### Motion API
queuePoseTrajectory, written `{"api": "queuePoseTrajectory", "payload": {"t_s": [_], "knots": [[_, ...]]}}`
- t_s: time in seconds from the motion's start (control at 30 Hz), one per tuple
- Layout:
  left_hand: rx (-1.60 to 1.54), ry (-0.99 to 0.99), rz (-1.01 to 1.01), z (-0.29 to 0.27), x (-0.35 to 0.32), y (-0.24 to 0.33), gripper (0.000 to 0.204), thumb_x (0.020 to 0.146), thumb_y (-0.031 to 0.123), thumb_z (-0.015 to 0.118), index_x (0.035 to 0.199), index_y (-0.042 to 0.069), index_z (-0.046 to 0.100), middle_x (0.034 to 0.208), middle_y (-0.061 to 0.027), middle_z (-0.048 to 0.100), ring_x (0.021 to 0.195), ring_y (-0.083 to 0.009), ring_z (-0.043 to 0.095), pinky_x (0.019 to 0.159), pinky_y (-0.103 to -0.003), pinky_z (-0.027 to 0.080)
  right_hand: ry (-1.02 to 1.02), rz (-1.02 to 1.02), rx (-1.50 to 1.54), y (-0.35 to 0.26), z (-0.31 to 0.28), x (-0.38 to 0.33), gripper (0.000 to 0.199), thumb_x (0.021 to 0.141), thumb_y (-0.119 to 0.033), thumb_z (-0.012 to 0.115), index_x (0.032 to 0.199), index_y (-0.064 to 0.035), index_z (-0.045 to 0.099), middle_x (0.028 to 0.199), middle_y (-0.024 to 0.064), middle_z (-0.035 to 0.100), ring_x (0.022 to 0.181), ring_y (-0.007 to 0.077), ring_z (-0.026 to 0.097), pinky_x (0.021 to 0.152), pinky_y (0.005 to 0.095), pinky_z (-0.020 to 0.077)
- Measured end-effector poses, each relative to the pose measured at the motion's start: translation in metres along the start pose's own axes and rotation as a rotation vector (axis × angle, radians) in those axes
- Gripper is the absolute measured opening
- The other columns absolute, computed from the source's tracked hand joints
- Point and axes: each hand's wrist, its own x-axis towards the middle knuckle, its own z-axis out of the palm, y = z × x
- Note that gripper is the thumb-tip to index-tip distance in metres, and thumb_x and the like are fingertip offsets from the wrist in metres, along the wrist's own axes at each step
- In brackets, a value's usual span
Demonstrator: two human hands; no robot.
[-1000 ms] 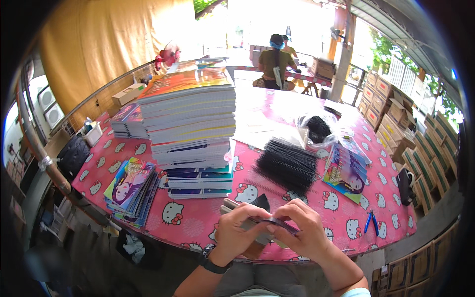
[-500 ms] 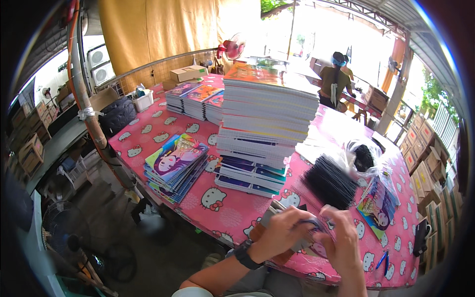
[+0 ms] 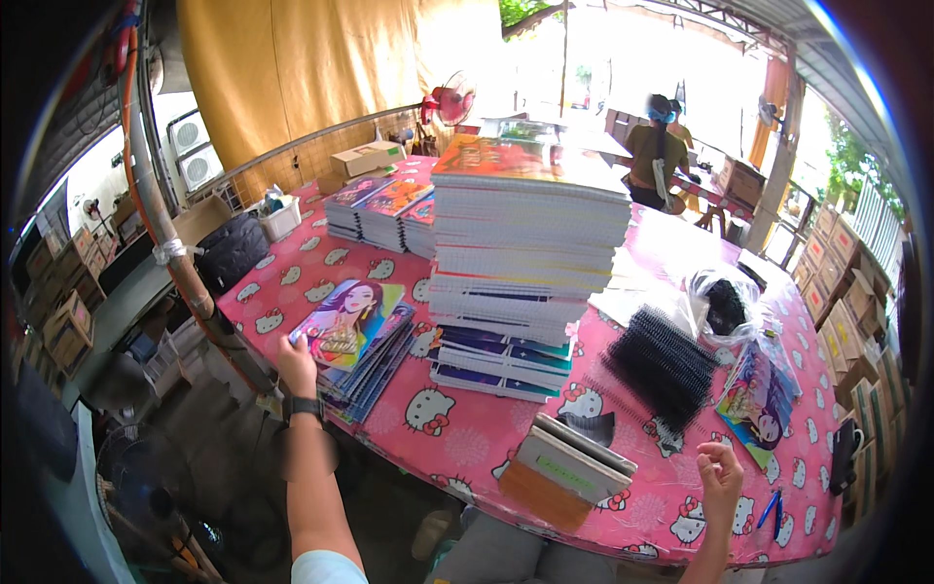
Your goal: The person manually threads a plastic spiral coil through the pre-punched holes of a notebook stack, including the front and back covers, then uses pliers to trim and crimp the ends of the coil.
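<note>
My left hand (image 3: 298,362) pinches the near-left edge of a colourful spiral notebook (image 3: 352,323), its cover showing a dark-haired figure. This notebook lies over a slightly fanned stack of similar notebooks (image 3: 375,375) at the table's left edge. My right hand (image 3: 721,475) hovers above the right front of the table, fingers loosely curled together with nothing visible in them. Between my hands rests a grey-topped block (image 3: 574,462) with a wooden base, a green label and a dark curved piece at its back. Black plastic binding coils (image 3: 662,360) lie beyond my right hand.
A tall pile of unbound books (image 3: 530,234) rises mid-table. More notebooks (image 3: 759,409) and blue-handled pliers (image 3: 771,514) lie at the right, near a plastic bag of coils (image 3: 725,304). A post (image 3: 180,263) stands by the left edge; another person (image 3: 654,156) sits far behind.
My hands were together over the block, handling a notebook. Now my left hand has moved far left with a notebook to the stack; my right hand has drawn apart to the right.
</note>
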Motion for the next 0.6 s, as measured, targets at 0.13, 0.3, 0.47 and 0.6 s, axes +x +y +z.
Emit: {"api": "queuePoseTrajectory", "payload": {"t_s": [0.13, 0.3, 0.47, 0.6], "knots": [[0.011, -0.107, -0.136, -0.001, -0.008, 0.035, 0.03, 0.088, 0.027, 0.06, 0.094, -0.003, 0.061, 0.093, -0.0249, 0.062, 0.084, -0.0415, 0.06, 0.072, -0.049, 0.045, 0.041, 0.025, -0.146, 0.015, -0.011, -0.001, 0.015, 0.084, -0.014, 0.063, 0.094, -0.0021, 0.064, 0.077, 0.001, 0.061, 0.066, 0.0068, 0.052, 0.059, 0.0218, 0.0414], [-0.133, -0.107, -0.159, 0.008, -0.006, 0.006, 0.038, 0.089, 0.027, 0.059, 0.114, -0.003, 0.059, 0.109, -0.0251, 0.062, 0.097, -0.0355, 0.061, 0.084, -0.041, 0.046, 0.107, 0.022, -0.174, 0.071, -0.028, 0.019, 0.018, 0.083, -0.013, 0.064, 0.094, 0.001, 0.065, 0.081, 0.0055, 0.064, 0.069, 0.0092, 0.057, 0.061, 0.0251, 0.0463], [-0.264, 0.104, -0.104, -0.016, -0.011, -0.006, 0.054, 0.086, 0.025, 0.065, 0.126, -0.007, 0.049, 0.12, -0.024, 0.057, 0.096, -0.0357, 0.061, 0.083, -0.041, 0.049, 0.442, 0.043, -0.298, 0.131, -0.084, 0.058, 0.016, 0.083, -0.009, 0.062, 0.095, 0.0012, 0.066, 0.079, 0.0074, 0.067, 0.071, 0.0138, 0.062, 0.064, 0.0277, 0.0485], [-0.61, 0.098, -0.131, -0.073, -0.065, 0.12, 0.051, 0.085, 0.022, 0.065, 0.126, -0.004, 0.049, 0.126, -0.0163, 0.052, 0.108, -0.0273, 0.053, 0.091, -0.039, 0.045, 0.75, 0.244, -0.661, 0.208, -0.14, 0.083, 0.027, 0.082, -0.019, 0.066, 0.1, 0.0004, 0.066, 0.093, 0.0143, 0.069, 0.085, 0.0269, 0.067, 0.077, 0.0365, 0.0511]]}}
